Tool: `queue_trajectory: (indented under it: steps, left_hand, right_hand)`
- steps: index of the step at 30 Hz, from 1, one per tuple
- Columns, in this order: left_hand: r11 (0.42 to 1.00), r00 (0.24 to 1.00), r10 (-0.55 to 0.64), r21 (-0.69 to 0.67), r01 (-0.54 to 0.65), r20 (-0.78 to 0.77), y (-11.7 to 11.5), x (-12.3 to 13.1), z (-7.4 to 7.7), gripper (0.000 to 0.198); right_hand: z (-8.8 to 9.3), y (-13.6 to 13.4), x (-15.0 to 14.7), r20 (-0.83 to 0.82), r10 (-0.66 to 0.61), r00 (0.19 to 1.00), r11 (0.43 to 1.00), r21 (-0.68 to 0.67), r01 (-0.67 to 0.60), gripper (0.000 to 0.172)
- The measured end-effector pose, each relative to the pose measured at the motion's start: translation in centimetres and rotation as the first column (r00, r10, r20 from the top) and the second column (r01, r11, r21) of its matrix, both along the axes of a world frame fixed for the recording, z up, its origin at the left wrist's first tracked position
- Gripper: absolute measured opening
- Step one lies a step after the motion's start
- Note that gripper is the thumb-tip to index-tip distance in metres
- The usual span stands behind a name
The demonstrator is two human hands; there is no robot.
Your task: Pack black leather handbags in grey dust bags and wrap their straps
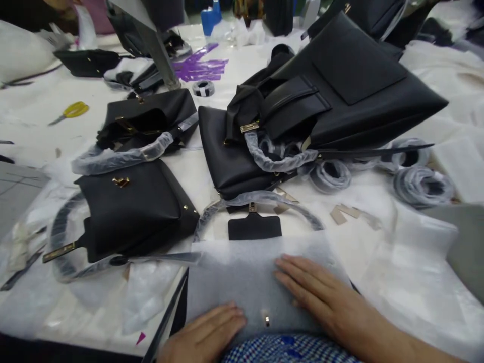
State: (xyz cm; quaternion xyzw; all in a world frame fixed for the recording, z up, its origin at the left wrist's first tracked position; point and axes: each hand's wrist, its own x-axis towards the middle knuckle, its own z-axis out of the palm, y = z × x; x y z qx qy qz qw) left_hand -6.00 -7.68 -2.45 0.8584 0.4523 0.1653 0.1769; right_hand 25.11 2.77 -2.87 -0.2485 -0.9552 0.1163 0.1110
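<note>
A sheet of thin white tissue paper [242,272] lies over a black handbag [181,307] at the table's near edge. My left hand [206,333] rests flat on the sheet's lower left, fingers stretched out. Flat on its right side lies my right hand [317,292], fingers extended. Between them a small gold clasp piece [267,320] shows at the sheet's surface. Beyond the sheet lie the bag's black flap tab [254,228] and a handle wrapped in clear plastic [260,196]. Most of this bag is hidden under the paper.
Black handbags stand at the left [136,206], behind it [151,113], and in a pile at the right [355,91]. Plastic-wrapped strap coils [423,186] lie on the right. Yellow-handled scissors [75,109] are at the far left. White wrapping sheets [412,262] cover the right side.
</note>
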Motion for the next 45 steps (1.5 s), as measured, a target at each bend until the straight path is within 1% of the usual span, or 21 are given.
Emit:
queue_trajectory:
  steps: [2,4,6,7,9,11,12,14,17,20,24,28,31,34,40,43,45]
  left_hand:
    - [1.0,1.0,-0.002,0.027,0.003,-0.028,1.9,0.7,1.7,0.038]
    - [0.991,0.995,0.072,0.12,-0.063,-0.069,4.0,1.7,2.4,0.036]
    - [0.972,0.983,0.142,0.203,-0.116,-0.118,6.0,3.0,2.1,0.033]
    - [0.967,0.977,0.161,0.219,-0.128,-0.139,6.7,3.5,1.7,0.03]
    - [0.968,0.967,0.19,0.198,-0.156,-0.168,7.6,4.1,0.9,0.033]
    - [0.969,0.96,0.222,0.15,-0.198,-0.168,7.7,4.2,0.5,0.037]
    - [0.968,0.958,0.235,0.133,-0.215,-0.164,7.5,4.1,0.6,0.037]
    - [0.965,0.956,0.249,0.117,-0.233,-0.155,7.1,3.8,1.1,0.034]
    - [0.963,0.957,0.252,0.137,-0.233,-0.146,6.8,3.4,2.1,0.029]
    - [0.968,0.962,0.231,0.135,-0.212,-0.145,6.9,3.3,2.5,0.026]
    - [0.968,0.955,0.242,0.101,-0.228,-0.169,7.0,3.1,2.2,0.03]
    - [0.97,0.941,0.245,0.066,-0.236,-0.233,7.2,3.0,1.6,0.033]
    - [0.969,0.928,0.243,0.04,-0.242,-0.281,7.4,3.1,1.1,0.032]
    - [0.968,0.925,0.251,0.05,-0.248,-0.286,7.4,3.0,0.6,0.031]
    - [0.946,0.894,0.323,0.124,-0.299,-0.309,7.2,3.3,-0.1,0.034]
    - [0.938,0.879,0.346,0.141,-0.317,-0.327,7.1,3.9,-0.1,0.036]
    - [0.927,0.878,0.366,0.2,-0.316,-0.307,7.0,4.4,0.0,0.032]
  right_hand:
    - [0.6,1.0,-0.4,0.007,-0.047,0.999,0.999,0.007,0.047,0.042]
    - [0.9,1.8,-1.1,0.005,-0.066,0.998,0.998,0.024,0.066,0.038]
    - [0.9,2.4,-1.8,0.014,-0.07,0.997,0.997,0.026,0.07,0.036]
    - [0.8,2.6,-2.1,0.02,-0.075,0.997,0.997,0.021,0.075,0.036]
    - [0.8,2.8,-2.5,0.021,-0.087,0.996,0.996,0.006,0.086,0.038]
    - [1.0,2.8,-2.7,0.009,-0.097,0.995,0.995,-0.009,0.097,0.04]
    - [1.2,2.8,-2.7,0.004,-0.104,0.995,0.994,-0.019,0.104,0.04]
    - [1.6,2.7,-2.7,-0.006,-0.117,0.993,0.992,-0.057,0.117,0.037]
    - [2.3,2.7,-2.6,-0.022,-0.131,0.991,0.981,-0.151,0.126,0.029]
    - [2.7,2.8,-2.5,0.011,-0.112,0.994,0.972,-0.207,0.112,0.022]
    - [2.7,3.2,-2.5,0.064,-0.104,0.993,0.961,-0.251,0.116,0.022]
    - [2.6,3.6,-2.6,0.1,-0.094,0.99,0.94,-0.318,0.122,0.023]
    - [2.0,3.6,-2.5,0.106,-0.117,0.987,0.948,-0.283,0.143,0.022]
    - [1.6,3.4,-2.5,0.114,-0.147,0.983,0.959,-0.226,0.17,0.023]
    - [0.8,3.7,-3.0,0.214,-0.131,0.968,0.972,-0.162,0.167,0.027]
    - [0.5,3.7,-3.2,0.238,-0.14,0.961,0.973,-0.149,0.179,0.026]
    - [0.5,3.6,-3.3,0.243,-0.152,0.958,0.97,-0.148,0.191,0.026]
